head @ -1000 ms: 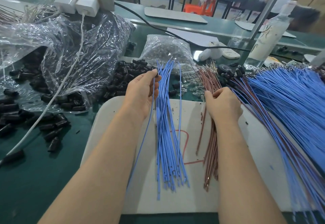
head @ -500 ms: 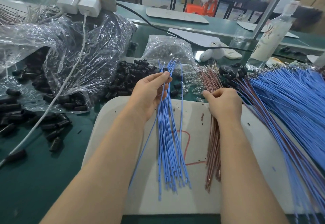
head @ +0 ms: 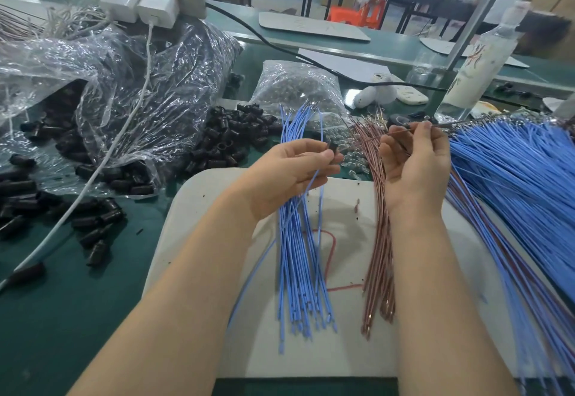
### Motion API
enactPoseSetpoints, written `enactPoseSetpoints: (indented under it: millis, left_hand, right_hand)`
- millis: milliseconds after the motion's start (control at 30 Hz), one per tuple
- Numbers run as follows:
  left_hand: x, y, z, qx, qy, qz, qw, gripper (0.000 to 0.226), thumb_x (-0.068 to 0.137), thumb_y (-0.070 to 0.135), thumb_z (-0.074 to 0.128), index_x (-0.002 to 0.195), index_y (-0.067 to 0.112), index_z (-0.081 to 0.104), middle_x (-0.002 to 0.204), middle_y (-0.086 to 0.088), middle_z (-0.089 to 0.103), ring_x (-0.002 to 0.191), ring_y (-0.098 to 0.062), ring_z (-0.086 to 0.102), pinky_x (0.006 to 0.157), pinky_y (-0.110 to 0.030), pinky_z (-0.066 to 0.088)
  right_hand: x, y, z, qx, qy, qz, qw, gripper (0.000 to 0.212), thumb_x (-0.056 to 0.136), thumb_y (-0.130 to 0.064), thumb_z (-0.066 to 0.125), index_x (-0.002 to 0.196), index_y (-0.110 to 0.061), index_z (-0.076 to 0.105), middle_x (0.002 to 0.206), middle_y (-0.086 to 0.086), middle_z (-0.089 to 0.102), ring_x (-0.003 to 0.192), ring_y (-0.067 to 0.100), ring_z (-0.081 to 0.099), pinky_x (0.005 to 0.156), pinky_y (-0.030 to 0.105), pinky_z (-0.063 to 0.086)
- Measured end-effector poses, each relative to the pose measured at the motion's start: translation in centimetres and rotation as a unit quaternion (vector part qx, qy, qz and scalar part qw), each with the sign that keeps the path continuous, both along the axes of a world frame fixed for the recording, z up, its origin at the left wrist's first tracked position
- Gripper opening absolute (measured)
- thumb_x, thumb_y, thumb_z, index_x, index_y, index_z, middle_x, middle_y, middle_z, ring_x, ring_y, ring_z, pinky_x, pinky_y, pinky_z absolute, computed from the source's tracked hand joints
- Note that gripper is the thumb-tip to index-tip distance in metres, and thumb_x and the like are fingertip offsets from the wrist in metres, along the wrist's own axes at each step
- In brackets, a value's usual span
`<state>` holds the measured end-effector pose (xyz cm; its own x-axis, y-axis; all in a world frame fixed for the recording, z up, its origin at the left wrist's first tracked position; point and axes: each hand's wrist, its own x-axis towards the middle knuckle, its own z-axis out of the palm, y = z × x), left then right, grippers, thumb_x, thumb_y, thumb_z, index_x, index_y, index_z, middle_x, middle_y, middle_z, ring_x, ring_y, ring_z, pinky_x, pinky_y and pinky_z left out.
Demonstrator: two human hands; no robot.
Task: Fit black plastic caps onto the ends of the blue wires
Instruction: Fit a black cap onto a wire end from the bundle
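Observation:
My left hand is raised over the white board and pinches a small black cap between thumb and fingers; a single blue wire trails from that hand down to the left. A bundle of blue wires lies on the board under it. My right hand is lifted palm-up and pinches a thin wire near its tip, which runs off to the right. A heap of loose black caps lies behind the board.
Brown wires lie on the board beside the blue bundle. A big fan of blue wires covers the right. Clear bags with caps fill the left, a bag of small metal parts and a bottle stand behind.
Both hands have lifted off the wire bundles. The left hand now pinches a black cap instead of the blue bundle's top; the right has turned palm-up with a thin wire.

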<state>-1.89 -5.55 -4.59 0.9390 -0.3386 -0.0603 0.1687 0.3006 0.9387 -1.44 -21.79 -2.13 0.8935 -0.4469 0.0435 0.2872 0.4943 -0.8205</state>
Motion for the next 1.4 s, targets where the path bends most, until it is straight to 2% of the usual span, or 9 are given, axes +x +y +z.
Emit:
enactPoseSetpoints:
  millis: [100, 233, 300, 467, 567, 700, 900, 1033, 1400]
  left_hand:
    - [0.1, 0.0, -0.1, 0.013, -0.021, 0.026, 0.999, 0.009, 0.092, 0.007, 0.057, 0.096, 0.009, 0.064, 0.093, -0.002, 0.074, 0.085, -0.009, 0.069, 0.078, -0.018, 0.054]
    - [0.1, -0.2, 0.0, -0.011, -0.033, 0.066, 0.997, 0.009, 0.09, 0.002, 0.057, 0.091, 0.008, 0.064, 0.08, -0.002, 0.073, 0.075, -0.008, 0.069, 0.073, -0.016, 0.053]
    - [0.0, -0.4, 0.0, 0.0, -0.053, 0.08, 0.995, 0.011, 0.09, 0.002, 0.058, 0.089, 0.01, 0.065, 0.081, -0.003, 0.073, 0.079, -0.012, 0.069, 0.078, -0.02, 0.054]
    - [0.2, -0.4, -0.4, 0.21, -0.149, 0.187, 0.948, 0.01, 0.088, 0.014, 0.066, 0.087, 0.024, 0.063, 0.09, 0.005, 0.068, 0.086, -0.014, 0.065, 0.087, -0.026, 0.05]
    - [0.2, -0.5, -0.7, 0.32, -0.204, 0.234, 0.895, 0.012, 0.087, 0.016, 0.065, 0.087, 0.028, 0.061, 0.082, 0.013, 0.062, 0.078, 0.0, 0.058, 0.071, -0.004, 0.04]
    - [0.2, -0.5, -1.0, 0.375, -0.239, 0.228, 0.866, 0.015, 0.088, 0.015, 0.064, 0.087, 0.03, 0.06, 0.078, 0.019, 0.058, 0.078, 0.005, 0.054, 0.066, 0.004, 0.033]
    - [0.3, -0.4, -1.1, 0.384, -0.24, 0.238, 0.859, 0.01, 0.088, 0.016, 0.064, 0.093, 0.024, 0.065, 0.079, 0.019, 0.058, 0.08, 0.001, 0.054, 0.068, 0.001, 0.035]
    - [0.3, -0.5, -1.2, 0.399, -0.252, 0.237, 0.849, 0.01, 0.088, 0.016, 0.063, 0.095, 0.022, 0.066, 0.093, 0.006, 0.065, 0.09, -0.008, 0.058, 0.082, -0.021, 0.044]
    - [0.0, -0.6, -1.1, 0.446, -0.273, 0.238, 0.818, 0.013, 0.089, 0.016, 0.062, 0.101, 0.015, 0.065, 0.096, 0.002, 0.061, 0.089, -0.013, 0.053, 0.085, -0.03, 0.045]
  right_hand:
    - [0.3, 0.3, -0.2, 0.011, 0.0, 0.038, 0.999, 0.011, 0.1, -0.016, 0.047, 0.093, -0.013, 0.054, 0.071, 0.002, 0.066, 0.059, 0.011, 0.064, 0.057, 0.019, 0.054]
    - [0.4, 2.7, -1.4, -0.241, 0.061, 0.141, 0.958, 0.013, 0.095, -0.009, 0.055, 0.085, -0.01, 0.063, 0.077, 0.006, 0.067, 0.068, 0.016, 0.066, 0.07, 0.031, 0.058]
    - [0.3, 3.7, -1.9, -0.294, 0.057, 0.165, 0.94, 0.017, 0.095, -0.008, 0.054, 0.082, -0.009, 0.065, 0.076, 0.008, 0.069, 0.071, 0.02, 0.068, 0.071, 0.033, 0.059]
    - [0.8, 3.0, -1.9, -0.287, 0.039, 0.015, 0.957, 0.022, 0.097, -0.013, 0.053, 0.077, -0.02, 0.061, 0.069, -0.006, 0.065, 0.063, 0.004, 0.062, 0.062, 0.02, 0.052]
    - [0.7, 2.6, -1.7, -0.291, 0.019, -0.024, 0.956, 0.022, 0.097, -0.014, 0.052, 0.078, -0.02, 0.059, 0.069, -0.006, 0.064, 0.061, 0.005, 0.06, 0.06, 0.018, 0.049]
    - [0.4, 3.1, -1.7, -0.367, -0.001, -0.023, 0.93, 0.022, 0.098, -0.016, 0.051, 0.078, -0.023, 0.058, 0.07, -0.009, 0.064, 0.062, -0.001, 0.06, 0.063, 0.021, 0.052]
    - [0.2, 3.1, -1.8, -0.431, 0.001, -0.039, 0.902, 0.015, 0.097, -0.019, 0.051, 0.085, -0.018, 0.06, 0.08, 0.002, 0.067, 0.079, 0.02, 0.065, 0.081, 0.044, 0.053]
    - [0.1, 3.3, -1.9, -0.474, 0.004, -0.037, 0.88, 0.016, 0.097, -0.02, 0.051, 0.082, -0.02, 0.058, 0.08, 0.004, 0.068, 0.079, 0.022, 0.065, 0.081, 0.047, 0.051]
    - [-0.1, 3.1, -1.6, -0.493, 0.009, -0.033, 0.87, 0.014, 0.097, -0.022, 0.051, 0.087, -0.018, 0.06, 0.083, 0.003, 0.068, 0.081, 0.019, 0.064, 0.082, 0.042, 0.051]
